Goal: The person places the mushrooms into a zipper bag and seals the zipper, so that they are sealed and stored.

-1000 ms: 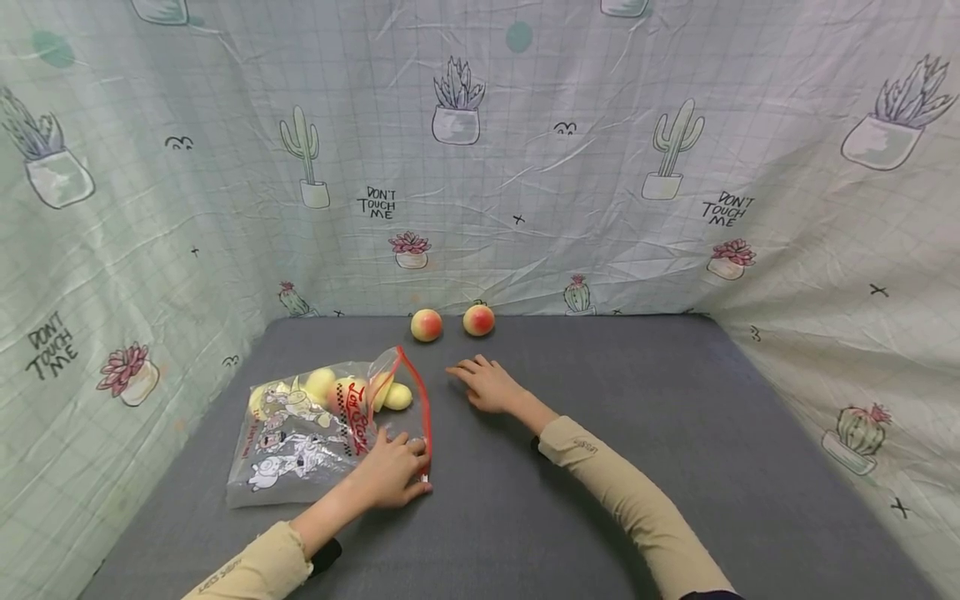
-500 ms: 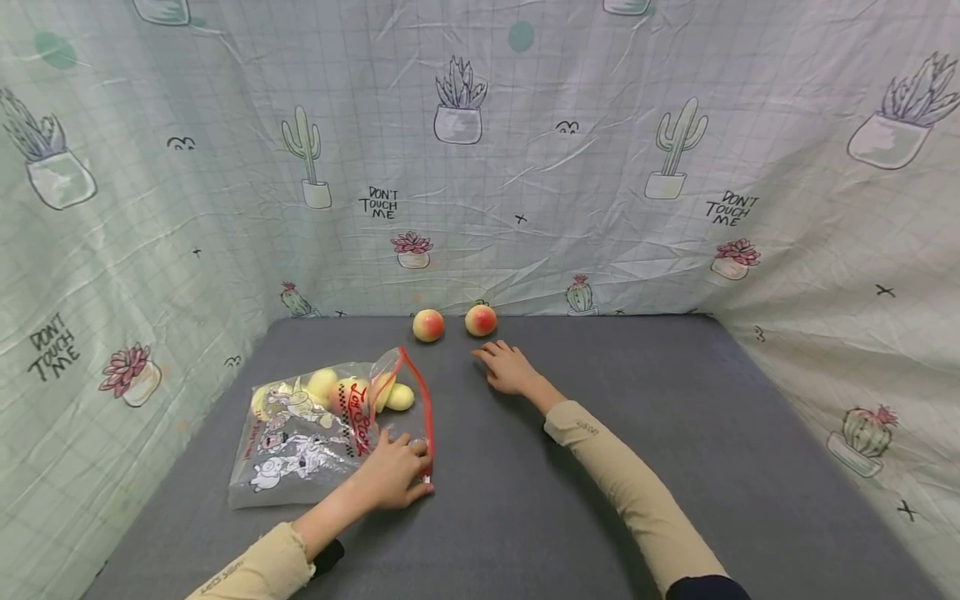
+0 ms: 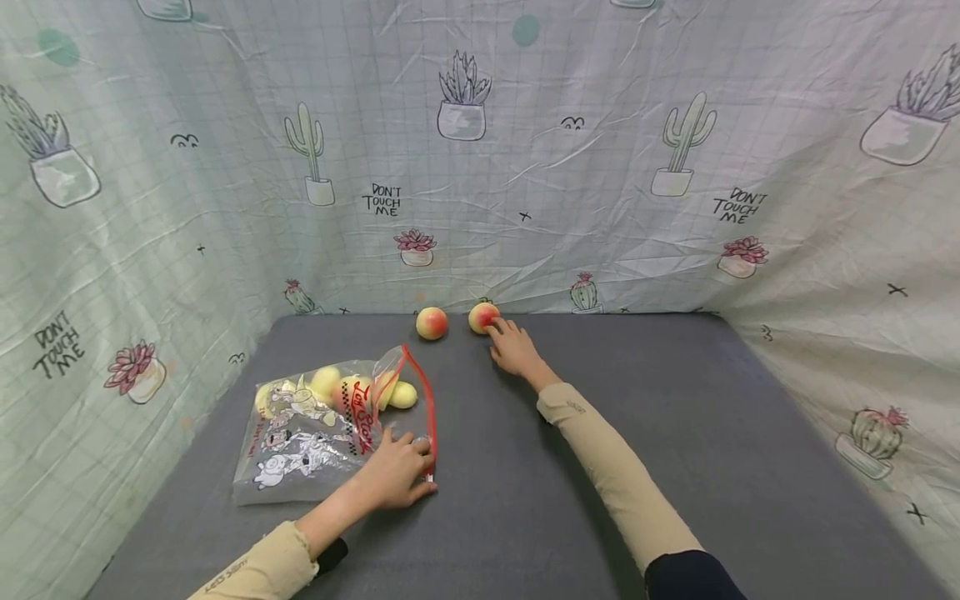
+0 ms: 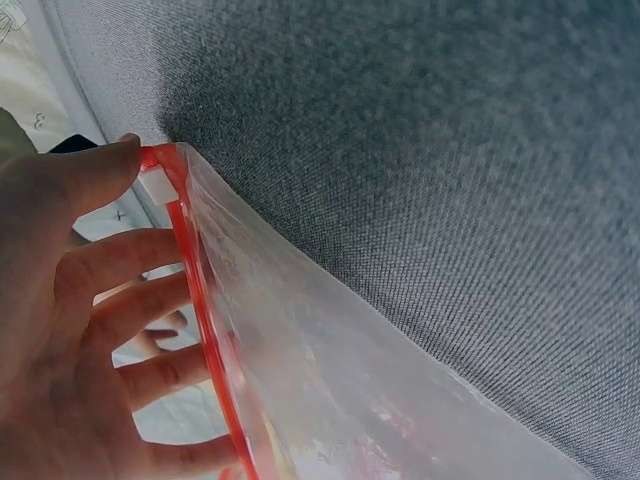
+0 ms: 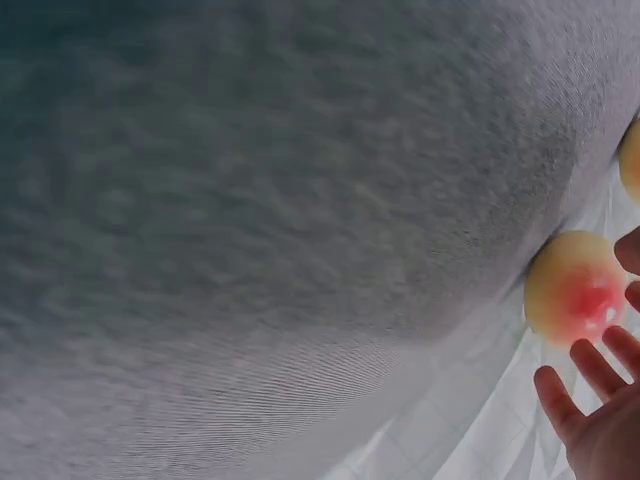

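A clear zip bag with a red edge and printed cartoon figures lies at the left, holding several yellow and reddish toy fruits. My left hand grips the red edge at the near corner of its mouth; in the left wrist view the thumb is beside the white slider and the fingers reach behind the red strip. At the far edge of the table sit two red-and-yellow peaches. My right hand reaches to the right peach, fingers spread around its near side, fingertips overlapping it in the head view.
The left peach sits a short way from the other one. Behind them hangs a cactus-print cloth, which also encloses both sides of the dark grey table.
My right hand has moved away and to the right, from the bare table up to the right peach. The left hand stays at the bag's edge.
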The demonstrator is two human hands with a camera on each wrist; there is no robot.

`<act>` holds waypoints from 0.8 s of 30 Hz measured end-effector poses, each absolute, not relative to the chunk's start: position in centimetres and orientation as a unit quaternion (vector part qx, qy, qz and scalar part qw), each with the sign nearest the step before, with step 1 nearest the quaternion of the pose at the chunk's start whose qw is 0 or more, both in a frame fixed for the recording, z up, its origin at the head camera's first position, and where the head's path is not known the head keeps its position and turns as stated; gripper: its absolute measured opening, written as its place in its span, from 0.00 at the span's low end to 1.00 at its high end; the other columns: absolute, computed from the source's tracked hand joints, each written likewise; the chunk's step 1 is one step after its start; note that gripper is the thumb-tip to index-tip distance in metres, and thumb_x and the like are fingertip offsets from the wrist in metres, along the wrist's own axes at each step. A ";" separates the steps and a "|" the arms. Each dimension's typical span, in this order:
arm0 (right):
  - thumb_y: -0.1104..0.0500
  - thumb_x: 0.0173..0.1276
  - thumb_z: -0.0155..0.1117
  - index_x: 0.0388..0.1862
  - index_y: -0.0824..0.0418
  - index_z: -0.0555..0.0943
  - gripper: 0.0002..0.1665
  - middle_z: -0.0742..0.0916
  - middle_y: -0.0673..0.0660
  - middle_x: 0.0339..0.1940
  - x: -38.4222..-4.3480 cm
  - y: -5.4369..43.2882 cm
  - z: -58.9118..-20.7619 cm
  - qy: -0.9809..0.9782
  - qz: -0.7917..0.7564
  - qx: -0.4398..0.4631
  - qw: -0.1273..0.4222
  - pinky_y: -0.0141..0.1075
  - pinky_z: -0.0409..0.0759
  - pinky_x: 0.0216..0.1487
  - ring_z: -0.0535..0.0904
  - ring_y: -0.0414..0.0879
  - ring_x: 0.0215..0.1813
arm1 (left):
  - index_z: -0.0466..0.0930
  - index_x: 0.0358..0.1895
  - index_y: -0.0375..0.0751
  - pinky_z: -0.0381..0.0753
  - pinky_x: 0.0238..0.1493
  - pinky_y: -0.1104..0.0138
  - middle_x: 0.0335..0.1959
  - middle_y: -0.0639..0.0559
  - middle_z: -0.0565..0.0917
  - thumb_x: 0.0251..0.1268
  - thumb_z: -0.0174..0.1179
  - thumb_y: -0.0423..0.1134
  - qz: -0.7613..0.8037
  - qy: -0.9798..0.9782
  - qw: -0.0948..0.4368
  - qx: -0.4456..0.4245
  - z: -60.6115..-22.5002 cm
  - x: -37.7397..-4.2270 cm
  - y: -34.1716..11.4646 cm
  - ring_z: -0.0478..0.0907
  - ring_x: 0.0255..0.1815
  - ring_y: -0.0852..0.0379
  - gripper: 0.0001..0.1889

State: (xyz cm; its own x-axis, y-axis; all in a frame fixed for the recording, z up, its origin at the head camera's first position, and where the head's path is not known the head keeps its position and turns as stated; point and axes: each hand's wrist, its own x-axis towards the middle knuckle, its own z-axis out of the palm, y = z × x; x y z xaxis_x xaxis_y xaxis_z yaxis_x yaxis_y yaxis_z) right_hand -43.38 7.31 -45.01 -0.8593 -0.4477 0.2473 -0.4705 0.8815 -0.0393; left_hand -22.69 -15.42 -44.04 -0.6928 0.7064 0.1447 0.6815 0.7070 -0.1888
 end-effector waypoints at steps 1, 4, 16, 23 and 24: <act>0.57 0.65 0.52 0.61 0.57 0.66 0.25 0.67 0.58 0.64 -43.6 7.2 -44.9 -0.963 0.050 0.236 0.118 0.47 0.71 0.47 0.67 0.54 0.58 | 0.81 0.31 0.48 0.66 0.40 0.46 0.32 0.55 0.76 0.49 0.58 0.57 0.061 -0.918 0.104 -0.378 -44.0 -22.7 -15.4 0.73 0.35 0.53 0.17; 0.57 0.65 0.52 0.62 0.58 0.64 0.26 0.67 0.57 0.65 -44.1 7.0 -44.8 -0.964 0.052 0.230 0.123 0.47 0.71 0.46 0.68 0.54 0.58 | 0.80 0.31 0.48 0.66 0.39 0.47 0.32 0.55 0.76 0.49 0.58 0.57 0.061 -0.918 0.105 -0.377 -44.0 -22.7 -15.4 0.73 0.34 0.53 0.16; 0.55 0.66 0.51 0.69 0.57 0.54 0.34 0.59 0.57 0.71 -45.1 6.3 -43.4 -0.972 0.048 0.216 0.084 0.53 0.66 0.56 0.59 0.54 0.68 | 0.80 0.31 0.48 0.67 0.40 0.46 0.31 0.55 0.76 0.49 0.58 0.56 0.053 -0.920 0.098 -0.375 -43.9 -22.7 -15.2 0.73 0.35 0.53 0.16; 0.53 0.67 0.49 0.70 0.57 0.51 0.35 0.56 0.56 0.72 -45.9 5.8 -43.3 -0.976 0.036 0.206 0.059 0.54 0.64 0.58 0.55 0.52 0.70 | 0.80 0.30 0.48 0.66 0.39 0.47 0.31 0.55 0.76 0.50 0.58 0.57 0.053 -0.921 0.093 -0.373 -43.9 -22.7 -15.3 0.73 0.34 0.53 0.16; 0.53 0.67 0.48 0.71 0.56 0.50 0.36 0.55 0.55 0.72 -46.0 5.7 -43.3 -0.977 0.033 0.203 0.051 0.54 0.63 0.59 0.54 0.52 0.71 | 0.80 0.30 0.48 0.66 0.39 0.47 0.31 0.55 0.76 0.50 0.58 0.57 0.053 -0.922 0.093 -0.373 -43.8 -22.7 -15.3 0.73 0.34 0.53 0.16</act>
State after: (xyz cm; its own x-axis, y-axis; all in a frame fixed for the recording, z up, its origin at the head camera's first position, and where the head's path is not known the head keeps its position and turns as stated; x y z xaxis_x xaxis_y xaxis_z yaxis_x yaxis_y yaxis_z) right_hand -45.96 5.67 -43.34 -0.9122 -0.3939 0.1130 -0.4006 0.9152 -0.0436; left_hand -22.70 -15.30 -43.85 -0.7041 0.6979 0.1311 0.6781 0.7156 -0.1678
